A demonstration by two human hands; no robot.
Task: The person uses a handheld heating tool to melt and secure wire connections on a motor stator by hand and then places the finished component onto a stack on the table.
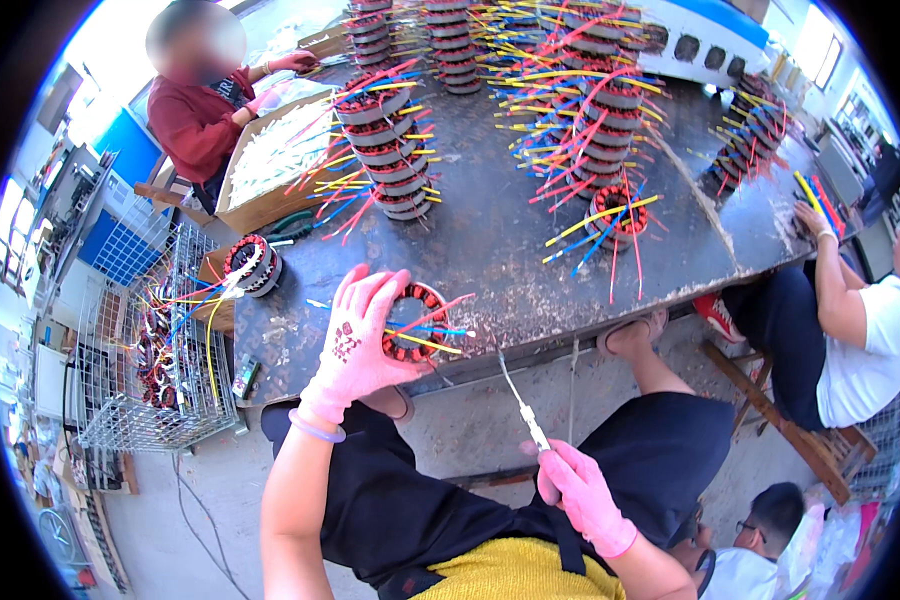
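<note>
My left hand (pixel 358 335), in a pink glove, grips a ring-shaped motor stator (pixel 432 298) at the table's near edge. Red windings line its ring, and red, blue and yellow wire leads stick out to the right. My right hand (pixel 582 490), also gloved in pink, is closed round a slim tool with a whitish handle (pixel 533 425) and a long thin metal shaft. The shaft points up toward the table edge, its tip a little right of the stator and apart from it. What the tool is exactly, I cannot tell.
Stacked stators (pixel 385 150) stand across the dark table (pixel 480 190); single ones sit left (pixel 253 265) and right (pixel 618 215). A cardboard box (pixel 280 150) holds white pieces. A wire basket (pixel 160 360) stands left. Co-workers sit at far left and right; another person is low at bottom right.
</note>
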